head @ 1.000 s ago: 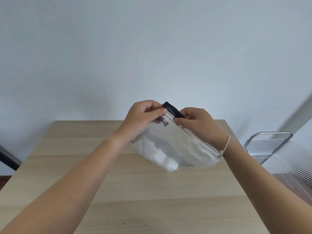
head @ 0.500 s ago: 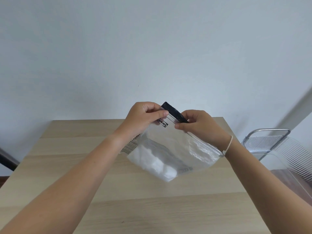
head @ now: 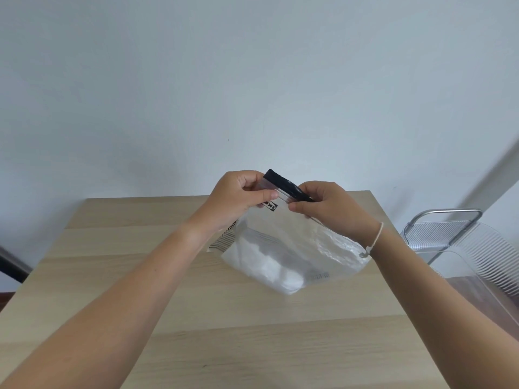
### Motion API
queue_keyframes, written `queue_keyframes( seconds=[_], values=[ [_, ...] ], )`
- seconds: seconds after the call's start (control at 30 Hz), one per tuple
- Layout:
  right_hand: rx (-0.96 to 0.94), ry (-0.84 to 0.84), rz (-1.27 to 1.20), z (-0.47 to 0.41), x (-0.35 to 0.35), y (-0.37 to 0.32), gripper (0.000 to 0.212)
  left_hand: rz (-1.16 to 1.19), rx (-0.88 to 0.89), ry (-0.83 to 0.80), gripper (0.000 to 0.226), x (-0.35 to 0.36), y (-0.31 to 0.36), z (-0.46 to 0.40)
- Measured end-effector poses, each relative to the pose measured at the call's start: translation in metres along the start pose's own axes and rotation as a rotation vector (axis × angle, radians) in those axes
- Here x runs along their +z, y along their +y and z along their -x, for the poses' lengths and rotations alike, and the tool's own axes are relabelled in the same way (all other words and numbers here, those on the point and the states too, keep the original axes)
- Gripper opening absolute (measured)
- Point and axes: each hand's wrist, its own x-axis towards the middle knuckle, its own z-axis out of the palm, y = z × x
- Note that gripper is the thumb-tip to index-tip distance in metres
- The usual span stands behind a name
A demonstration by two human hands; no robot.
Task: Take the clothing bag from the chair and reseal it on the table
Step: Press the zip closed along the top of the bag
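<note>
A: A pale wall stands behind a light wooden surface (head: pixel 196 318). Where's the clothing bag (head: pixel 295 248)?

B: Held up over the surface's far half, tilted, its lower corner close to the wood; I cannot tell whether it touches. White fabric shows through the clear plastic.

A: And the hands?

B: Both pinch the bag's top edge by its black strip (head: pixel 283 182). The left hand (head: pixel 238 197) grips the upper end, the right hand (head: pixel 325 206) grips just beside it.

A: Anything else?

B: A clear ribbed chair (head: pixel 455 237) stands to the right of the surface.
</note>
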Motion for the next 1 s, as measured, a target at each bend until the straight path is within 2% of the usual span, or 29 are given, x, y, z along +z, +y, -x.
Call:
queue_keyframes(
  seconds=[0.17,0.4,0.63,1.0],
  values=[
    [-0.006,0.005,0.093,0.0003,0.001,-0.0022,0.018,-0.012,0.014,0.018,0.016,0.003,-0.0012,-0.001],
    [-0.011,0.075,0.155,0.0002,0.0048,0.0009,0.032,-0.019,0.011,0.049,0.012,0.0056,-0.0044,-0.0013],
    [0.028,0.078,0.018,0.0036,0.005,0.0023,0.009,0.017,0.001,0.052,0.008,0.0042,-0.0034,0.0009],
    [0.037,0.094,-0.036,0.008,0.0016,-0.0008,0.01,0.083,-0.031,0.067,0.012,0.0041,-0.0033,0.0005]
  ],
)
